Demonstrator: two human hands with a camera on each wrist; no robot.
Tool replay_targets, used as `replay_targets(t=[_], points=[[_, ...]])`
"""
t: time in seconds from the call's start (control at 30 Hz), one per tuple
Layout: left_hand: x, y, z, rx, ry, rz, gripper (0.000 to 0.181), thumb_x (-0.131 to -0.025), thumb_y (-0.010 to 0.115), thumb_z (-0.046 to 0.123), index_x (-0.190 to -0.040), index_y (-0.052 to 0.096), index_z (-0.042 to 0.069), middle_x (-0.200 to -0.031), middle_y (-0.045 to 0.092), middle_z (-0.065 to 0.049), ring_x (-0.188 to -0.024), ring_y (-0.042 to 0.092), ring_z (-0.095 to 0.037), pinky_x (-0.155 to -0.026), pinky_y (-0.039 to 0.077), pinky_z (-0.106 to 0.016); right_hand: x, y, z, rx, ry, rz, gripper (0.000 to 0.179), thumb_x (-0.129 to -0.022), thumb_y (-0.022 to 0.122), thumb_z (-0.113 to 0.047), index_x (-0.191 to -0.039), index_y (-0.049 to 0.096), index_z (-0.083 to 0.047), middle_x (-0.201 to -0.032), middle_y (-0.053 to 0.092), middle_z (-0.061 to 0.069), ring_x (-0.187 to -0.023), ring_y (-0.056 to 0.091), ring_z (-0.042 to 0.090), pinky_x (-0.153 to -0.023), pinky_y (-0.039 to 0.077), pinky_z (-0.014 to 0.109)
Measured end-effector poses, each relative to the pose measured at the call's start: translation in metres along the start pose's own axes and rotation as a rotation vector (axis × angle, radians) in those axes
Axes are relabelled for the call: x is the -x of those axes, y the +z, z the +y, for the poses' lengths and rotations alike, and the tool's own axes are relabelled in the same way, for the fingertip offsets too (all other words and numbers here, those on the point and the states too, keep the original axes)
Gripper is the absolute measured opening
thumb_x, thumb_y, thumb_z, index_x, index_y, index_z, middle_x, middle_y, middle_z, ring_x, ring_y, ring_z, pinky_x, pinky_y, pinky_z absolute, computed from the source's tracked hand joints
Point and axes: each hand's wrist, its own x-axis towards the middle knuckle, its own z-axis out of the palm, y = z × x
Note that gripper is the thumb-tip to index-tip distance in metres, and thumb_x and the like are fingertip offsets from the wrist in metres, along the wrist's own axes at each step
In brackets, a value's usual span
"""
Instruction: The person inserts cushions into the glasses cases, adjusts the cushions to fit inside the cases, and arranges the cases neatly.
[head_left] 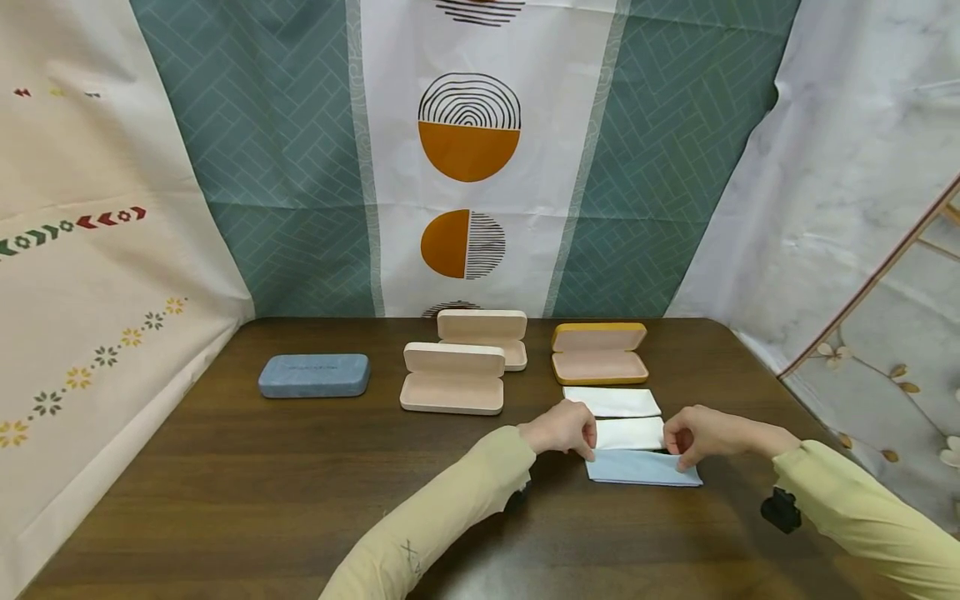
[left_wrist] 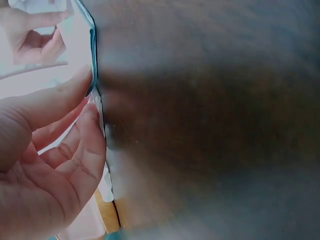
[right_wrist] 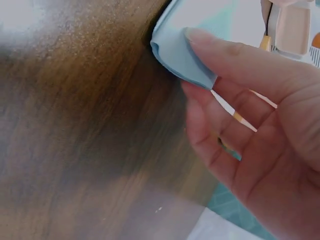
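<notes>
A folded light blue cloth (head_left: 641, 469) lies on the table at the front of a column of folded cloths. My left hand (head_left: 562, 428) pinches its far left corner between thumb and fingers. At the right end, my right hand (head_left: 712, 432) pinches the same cloth; its thumb (right_wrist: 225, 52) lies on top and the fingers curl under the edge. Directly behind are a white cloth (head_left: 628, 434) and, farther back, another white cloth (head_left: 611, 402). Fingers partly cover the ends of the nearer white one.
An open yellow glasses case (head_left: 600, 367) stands behind the cloths. Left of it are two open cream cases, one in front (head_left: 452, 393) and one behind (head_left: 514, 354). A closed blue case (head_left: 314, 376) sits farther left on the brown table (head_left: 247, 492). Fabric hangs along the back.
</notes>
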Motion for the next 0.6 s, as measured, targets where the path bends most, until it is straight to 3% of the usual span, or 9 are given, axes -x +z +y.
replay_targets(t=[0.13, 0.2, 0.4, 0.6], points=[[0.000, 0.000, -0.006, 0.060, 0.015, -0.020, 0.011, -0.076, 0.074, 0.010, -0.071, 0.064, 0.010, -0.062, 0.054, 0.007, -0.047, 0.044, -0.007, -0.043, 0.039, -0.017, 0.002, -0.002, 0.002, -0.065, -0.009, 0.015, 0.016, -0.073, 0.074, -0.006, -0.075, 0.058, -0.009, -0.067, 0.052, -0.008, -0.059, 0.047, 0.003, -0.050, 0.042, 0.023], [0.002, -0.002, -0.009, 0.132, 0.019, -0.029, 0.009, -0.077, 0.073, 0.009, -0.073, 0.064, 0.009, -0.064, 0.055, 0.006, -0.049, 0.046, -0.008, -0.045, 0.041, -0.018, 0.003, -0.004, 0.003, -0.123, -0.002, 0.024, 0.014, -0.075, 0.072, -0.006, -0.078, 0.058, -0.007, -0.068, 0.053, -0.005, -0.059, 0.048, 0.004, -0.050, 0.044, 0.024], [0.009, -0.014, -0.018, 0.487, 0.007, -0.006, 0.006, -0.078, 0.068, -0.001, -0.078, 0.062, 0.000, -0.068, 0.058, -0.001, -0.060, 0.058, -0.014, -0.058, 0.050, -0.023, 0.007, -0.011, 0.005, -0.301, 0.032, 0.056, 0.011, -0.082, 0.066, -0.004, -0.087, 0.057, 0.000, -0.070, 0.055, 0.003, -0.061, 0.054, 0.012, -0.053, 0.050, 0.042], [0.018, -0.023, -0.031, 0.774, -0.028, 0.100, 0.008, -0.078, 0.064, -0.009, -0.083, 0.057, -0.008, -0.069, 0.057, -0.008, -0.062, 0.058, -0.020, -0.061, 0.052, -0.035, -0.003, -0.014, 0.003, -0.369, 0.088, 0.133, 0.014, -0.085, 0.062, -0.006, -0.094, 0.055, 0.002, -0.073, 0.057, 0.008, -0.064, 0.055, 0.021, -0.060, 0.049, 0.048]])
